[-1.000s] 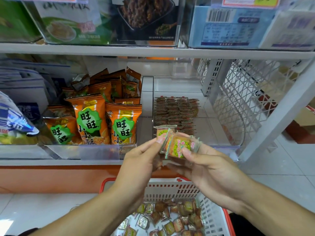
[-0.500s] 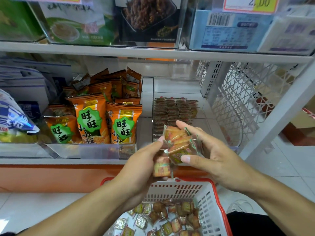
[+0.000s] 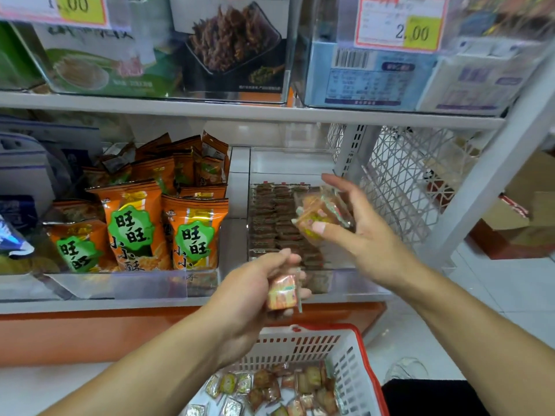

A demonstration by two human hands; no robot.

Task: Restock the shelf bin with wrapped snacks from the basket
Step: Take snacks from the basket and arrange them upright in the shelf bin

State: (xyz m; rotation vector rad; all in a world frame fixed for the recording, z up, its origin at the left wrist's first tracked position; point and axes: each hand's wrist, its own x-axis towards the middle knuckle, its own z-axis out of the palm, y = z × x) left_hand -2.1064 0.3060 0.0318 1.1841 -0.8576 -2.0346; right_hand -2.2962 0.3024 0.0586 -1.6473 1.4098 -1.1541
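Note:
My right hand (image 3: 357, 232) grips a small bundle of wrapped snacks (image 3: 319, 213) above the clear shelf bin (image 3: 339, 282), where rows of dark wrapped snacks (image 3: 271, 217) lie stacked. My left hand (image 3: 255, 292) is lower, in front of the bin's front wall, and holds one orange wrapped snack (image 3: 282, 292). Below both hands stands the white basket with a red rim (image 3: 357, 355), with several loose wrapped snacks (image 3: 282, 388) on its bottom.
Orange snack bags (image 3: 135, 226) fill the bin to the left behind a clear front lip. A white mesh side panel (image 3: 411, 181) and a slanted shelf post (image 3: 492, 175) close off the right. The upper shelf (image 3: 240, 111) carries boxed goods and price tags.
My hands have parted: the right one rose and moved right over the bin with most of the snacks, while the left one dropped with a single snack. The view shifted downward slightly.

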